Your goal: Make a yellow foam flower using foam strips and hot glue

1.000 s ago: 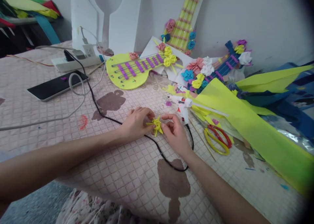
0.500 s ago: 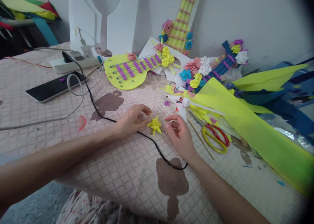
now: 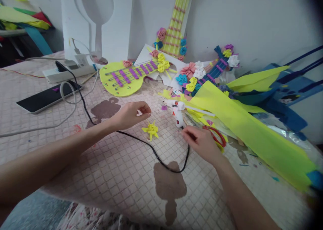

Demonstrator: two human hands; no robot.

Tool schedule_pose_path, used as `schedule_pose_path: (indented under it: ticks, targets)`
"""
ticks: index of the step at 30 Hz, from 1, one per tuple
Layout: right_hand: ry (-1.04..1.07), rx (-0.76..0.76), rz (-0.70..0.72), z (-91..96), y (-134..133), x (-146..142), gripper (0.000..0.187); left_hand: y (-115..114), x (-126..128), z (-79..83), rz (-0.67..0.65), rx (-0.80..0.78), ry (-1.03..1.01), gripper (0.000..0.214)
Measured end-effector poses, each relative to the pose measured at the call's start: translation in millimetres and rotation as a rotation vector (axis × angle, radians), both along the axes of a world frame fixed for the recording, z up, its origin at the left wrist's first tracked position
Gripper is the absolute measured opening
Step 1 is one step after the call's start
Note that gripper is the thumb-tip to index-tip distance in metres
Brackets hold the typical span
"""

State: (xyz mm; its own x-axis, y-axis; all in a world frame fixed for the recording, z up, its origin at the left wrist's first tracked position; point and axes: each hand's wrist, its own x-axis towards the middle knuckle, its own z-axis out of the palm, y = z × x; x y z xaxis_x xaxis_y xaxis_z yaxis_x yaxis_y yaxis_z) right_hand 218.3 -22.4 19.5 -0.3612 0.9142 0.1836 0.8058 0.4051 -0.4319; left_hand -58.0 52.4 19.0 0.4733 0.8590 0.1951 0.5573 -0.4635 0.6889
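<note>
Left hand (image 3: 130,116) holds nothing, its thumb and forefinger bent toward each other with a narrow gap at the tips. Just beside those fingertips, on the side nearer the person, one yellow folded-paper flower (image 3: 151,130) lies on the desk (image 3: 131,183), apart from both hands and closer to the left than to the right hand (image 3: 202,141). That right hand has curled fingers at the grip end of a single white hot-glue gun (image 3: 178,118); whether it pinches the black cord (image 3: 148,144) there cannot be told. One glue stick (image 3: 200,110) juts from the gun's back. One pair of scissors (image 3: 219,137), red and yellow at the handles, lies partly hidden behind the right hand. Farther back are three decorated guitar shapes: a yellow guitar with purple frets (image 3: 133,87), a tall yellow neck with pink frets (image 3: 176,21) and a blue neck with purple bands (image 3: 213,74). One white power strip (image 3: 54,76) and one black-topped flat device (image 3: 42,97) sit at the desk's left; markings on the white plug adapter (image 3: 82,60) are too small to read.
</note>
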Motion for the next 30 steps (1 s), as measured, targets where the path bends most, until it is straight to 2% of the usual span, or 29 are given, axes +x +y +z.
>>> schedule_pose_path:
  ticks: [3, 5, 10, 16, 20, 23, 26, 30]
  targets:
    - [-0.051, 0.052, -0.252, -7.1, 10.3, 22.5, 0.016, 4.5, 1.3, 1.5, 0.025, -0.001, -0.002, 0.015]
    - [-0.128, 0.061, -0.320, -16.1, 15.7, 32.5, 0.012, 4.4, -1.0, -0.6, 0.034, -0.021, -0.002, 0.016]
    - [-0.380, 0.118, -0.336, -30.1, 19.8, 33.0, 0.005, 0.4, -9.6, -8.9, 0.022, -0.050, -0.006, 0.018]
    - [-0.538, 0.148, -0.364, -26.8, 16.1, 22.0, 0.008, -3.9, -11.6, -7.1, 0.006, -0.064, -0.008, 0.018]
    - [-0.545, 0.173, -0.385, -20.6, 10.5, 22.9, 0.009, -4.8, -13.3, -7.0, -0.002, -0.057, 0.003, 0.019]
    - [-0.503, 0.094, -0.354, -7.9, 4.8, 28.9, 0.011, -4.4, -14.9, -8.5, -0.060, -0.097, 0.031, 0.021]
    - [-0.427, -0.082, -0.205, 9.2, -1.0, 40.5, 0.014, -4.5, -16.0, -8.9, -0.114, -0.134, 0.062, 0.022]
    - [-0.287, -0.292, -0.042, 26.8, -6.2, 56.0, 0.012, -6.2, -16.6, -7.8, -0.125, -0.096, 0.115, 0.022]
